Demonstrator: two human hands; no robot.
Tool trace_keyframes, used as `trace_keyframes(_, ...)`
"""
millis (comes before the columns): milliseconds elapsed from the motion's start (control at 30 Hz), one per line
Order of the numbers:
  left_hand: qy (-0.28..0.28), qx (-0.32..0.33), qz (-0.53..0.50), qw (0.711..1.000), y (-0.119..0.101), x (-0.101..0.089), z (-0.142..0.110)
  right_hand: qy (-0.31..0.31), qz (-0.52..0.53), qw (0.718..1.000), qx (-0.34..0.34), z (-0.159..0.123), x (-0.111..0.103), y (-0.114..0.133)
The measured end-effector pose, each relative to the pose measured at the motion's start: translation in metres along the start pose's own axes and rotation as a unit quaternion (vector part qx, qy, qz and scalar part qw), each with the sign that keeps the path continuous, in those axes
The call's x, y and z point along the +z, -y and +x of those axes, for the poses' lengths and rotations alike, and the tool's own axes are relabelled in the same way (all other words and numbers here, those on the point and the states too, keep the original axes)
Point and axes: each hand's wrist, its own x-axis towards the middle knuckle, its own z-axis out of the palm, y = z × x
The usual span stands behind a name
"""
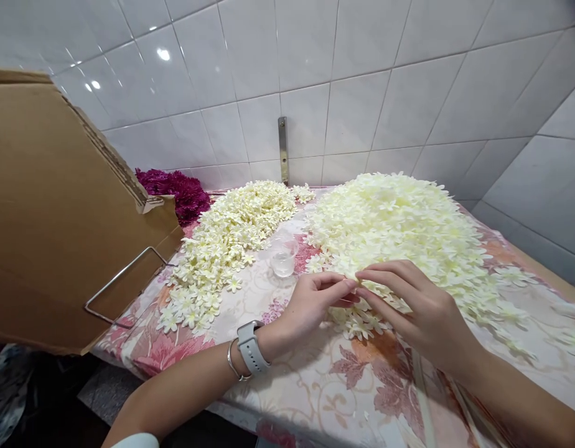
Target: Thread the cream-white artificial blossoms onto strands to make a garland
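Note:
My left hand (310, 305) and my right hand (418, 311) meet fingertip to fingertip at the near edge of a big heap of cream cloth flowers (399, 230). Both hands are pinched shut on a small cream flower piece (359, 288) held between them. A grey watch and a thin bangle sit on my left wrist. A second, flatter pile of cream flowers (222, 242) spreads to the left. Between the two piles stands a small clear plastic cup (284, 256).
A floral tablecloth (343, 379) covers the table, which stands against a white tiled wall. A large cardboard box (54, 218) with a metal wire handle leans at the left. Dark magenta flowers (180, 190) lie behind it. A metal bracket (282, 149) is fixed to the wall.

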Motion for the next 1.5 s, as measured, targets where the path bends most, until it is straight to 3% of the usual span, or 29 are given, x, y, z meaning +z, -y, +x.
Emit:
trace_keyframes(133,0.004,0.04,0.073,0.997,0.004,-0.001,0.002,0.011,0.026,0.999,0.036,-0.001,-0.001,-0.002)
trace_keyframes(267,0.017,0.073,0.13,0.989,0.006,-0.003,0.005,0.029,0.074,0.989,0.123,0.0,-0.005,-0.003)
trace_keyframes(433,0.016,0.065,0.152,0.986,0.009,-0.005,0.005,0.069,0.189,0.948,0.245,0.001,-0.007,-0.004)
trace_keyframes(600,0.011,0.073,0.166,0.983,0.009,-0.004,0.003,0.072,0.264,0.901,0.337,0.003,-0.009,-0.003)
trace_keyframes(967,0.004,0.065,0.164,0.984,0.01,-0.003,0.003,0.109,0.327,0.854,0.39,0.002,-0.008,-0.004)
trace_keyframes(1067,-0.008,0.071,0.166,0.983,0.012,-0.003,0.003,0.118,0.317,0.863,0.376,0.001,-0.008,-0.004)
trace_keyframes(1233,-0.018,0.079,0.153,0.985,0.016,-0.004,0.004,0.091,0.186,0.944,0.257,0.0,-0.007,-0.001)
trace_keyframes(1300,-0.017,0.076,0.149,0.986,0.016,-0.004,0.004,0.073,0.158,0.96,0.217,0.001,-0.006,0.0)
trace_keyframes(1500,-0.022,0.075,0.152,0.985,0.012,-0.002,0.003,0.077,0.187,0.951,0.234,0.002,-0.008,-0.002)
